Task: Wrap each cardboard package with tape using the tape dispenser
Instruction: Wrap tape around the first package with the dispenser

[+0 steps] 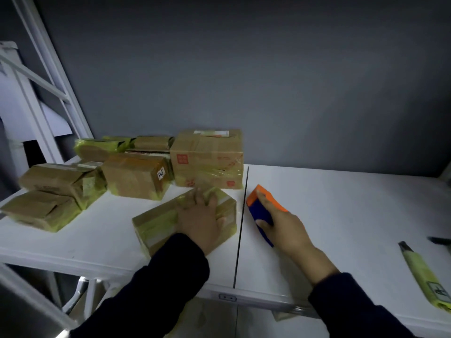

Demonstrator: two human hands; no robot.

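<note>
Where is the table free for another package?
Largest: white table right of its seam, between the orange-and-blue tape dispenser in the right hand and the yellow knife. Smaller: front left, beside the taped cardboard package under the left hand. Crowded: left rear, more cardboard boxes.

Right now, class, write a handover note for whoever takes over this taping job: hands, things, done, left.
Left hand grips the front package, already taped.
Right hand holds the dispenser right of the seam in the table, apart from the package.
Pile at back left: most show tape.
Left to do: check the big box, which seems taped only low down.
Knife lies far right.
</note>
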